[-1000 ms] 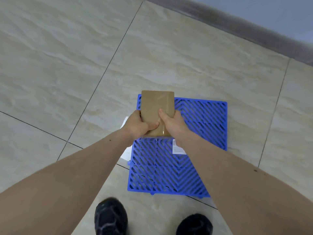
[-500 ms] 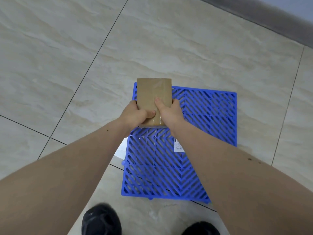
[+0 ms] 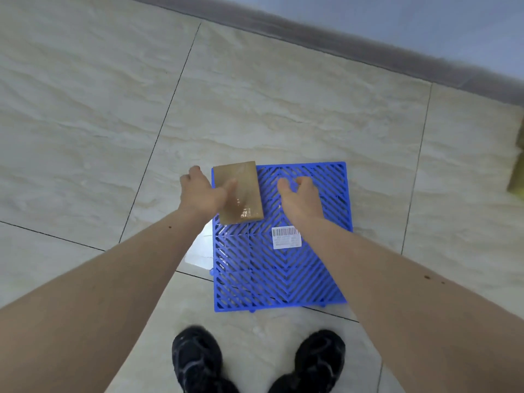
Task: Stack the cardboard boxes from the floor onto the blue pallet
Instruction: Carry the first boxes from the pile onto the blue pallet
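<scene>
A small brown cardboard box with shiny tape lies flat on the far left corner of the blue slatted pallet. My left hand is at the box's left edge with the fingers relaxed. Its thumb reaches over the box top, and motion blur hides whether it touches. My right hand hovers over the pallet to the right of the box, a gap apart from it. Its fingers are loosely curled and hold nothing.
A white barcode label is stuck on the pallet. My two black shoes stand on the pale tiled floor just before the pallet. A grey skirting board runs along the back. A yellow-green object shows at the right edge.
The box, held in both hands above the pallet before, now lies on the pallet's far left corner. Both hands have let go; the right hand has moved off to the right.
</scene>
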`<control>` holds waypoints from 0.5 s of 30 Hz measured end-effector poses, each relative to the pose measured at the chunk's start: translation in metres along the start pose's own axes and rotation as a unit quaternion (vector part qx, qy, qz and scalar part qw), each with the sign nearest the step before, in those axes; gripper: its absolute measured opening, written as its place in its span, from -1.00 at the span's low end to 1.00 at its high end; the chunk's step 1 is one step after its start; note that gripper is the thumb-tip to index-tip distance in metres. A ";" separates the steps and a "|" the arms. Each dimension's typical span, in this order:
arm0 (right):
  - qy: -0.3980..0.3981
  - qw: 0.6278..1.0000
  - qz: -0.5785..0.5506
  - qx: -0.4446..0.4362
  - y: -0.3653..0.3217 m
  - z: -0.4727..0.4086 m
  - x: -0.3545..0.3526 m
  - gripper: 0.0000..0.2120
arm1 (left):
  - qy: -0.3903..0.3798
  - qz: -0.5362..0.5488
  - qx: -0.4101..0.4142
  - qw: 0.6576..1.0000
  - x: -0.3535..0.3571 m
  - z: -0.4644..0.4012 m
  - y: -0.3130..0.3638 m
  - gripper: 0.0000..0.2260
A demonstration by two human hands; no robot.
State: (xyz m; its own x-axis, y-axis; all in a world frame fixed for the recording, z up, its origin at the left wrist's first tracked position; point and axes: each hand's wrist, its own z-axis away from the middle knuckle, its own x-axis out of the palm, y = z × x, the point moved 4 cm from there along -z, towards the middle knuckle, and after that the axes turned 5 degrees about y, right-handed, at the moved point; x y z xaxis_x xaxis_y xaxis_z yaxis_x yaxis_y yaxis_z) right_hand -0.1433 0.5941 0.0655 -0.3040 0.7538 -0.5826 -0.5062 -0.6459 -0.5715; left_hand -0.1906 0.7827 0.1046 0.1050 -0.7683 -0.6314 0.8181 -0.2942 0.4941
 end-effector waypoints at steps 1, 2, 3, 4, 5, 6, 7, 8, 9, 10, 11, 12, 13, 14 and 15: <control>0.012 1.000 0.005 -0.008 -0.007 0.008 -0.017 -0.45 | 0.006 -0.008 0.020 1.000 -0.008 0.011 0.020 -0.24; 0.022 1.000 0.008 -0.012 -0.013 0.017 -0.033 -0.45 | 0.007 -0.015 0.042 0.999 -0.015 0.022 0.040 -0.24; 0.030 0.999 0.009 -0.012 -0.019 0.026 -0.050 -0.45 | 0.003 -0.023 0.067 0.997 -0.020 0.033 0.061 -0.26; 0.038 0.999 0.009 -0.014 -0.024 0.035 -0.067 -0.45 | -0.006 -0.035 0.093 0.995 -0.025 0.044 0.081 -0.27; 0.046 0.999 0.009 -0.014 -0.029 0.045 -0.084 -0.46 | -0.018 -0.052 0.117 0.992 -0.028 0.056 0.102 -0.30; 0.056 0.998 0.007 -0.013 -0.033 0.054 -0.102 -0.47 | -0.029 -0.073 0.141 0.987 -0.030 0.069 0.122 -0.32; 0.069 0.998 0.004 -0.009 -0.034 0.063 -0.121 -0.47 | -0.042 -0.094 0.164 0.981 -0.030 0.082 0.142 -0.34; 0.081 0.997 -0.002 -0.005 -0.035 0.071 -0.140 -0.48 | -0.054 -0.115 0.188 0.974 -0.031 0.096 0.161 -0.35; 0.094 0.996 -0.008 0.001 -0.034 0.080 -0.158 -0.48 | -0.066 -0.134 0.212 0.966 -0.030 0.110 0.179 -0.37; 0.107 0.994 -0.015 0.007 -0.033 0.088 -0.176 -0.48 | -0.074 -0.150 0.238 0.957 -0.030 0.124 0.195 -0.38; 0.120 0.992 -0.022 0.014 -0.032 0.096 -0.194 -0.47 | -0.081 -0.164 0.263 0.947 -0.029 0.139 0.211 -0.39; 0.131 0.991 -0.028 0.022 -0.029 0.103 -0.212 -0.47 | -0.087 -0.176 0.286 0.938 -0.026 0.153 0.225 -0.41; 0.144 0.989 -0.034 0.030 -0.025 0.110 -0.231 -0.47 | -0.095 -0.183 0.305 0.930 -0.023 0.167 0.238 -0.42; 0.158 0.986 -0.041 0.039 -0.020 0.116 -0.249 -0.47 | -0.103 -0.190 0.323 0.921 -0.017 0.182 0.250 -0.44; 0.172 0.983 -0.050 0.047 -0.015 0.122 -0.268 -0.46 | -0.109 -0.198 0.338 0.913 -0.012 0.196 0.262 -0.45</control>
State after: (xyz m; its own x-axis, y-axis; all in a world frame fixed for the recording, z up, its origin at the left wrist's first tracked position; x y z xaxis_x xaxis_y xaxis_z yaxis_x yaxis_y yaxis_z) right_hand -0.1526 0.4169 0.3009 0.0334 0.7173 -0.6959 -0.5977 -0.5437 -0.5892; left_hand -0.0885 0.6036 0.3583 -0.2991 -0.5982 -0.7434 0.2232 -0.8014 0.5550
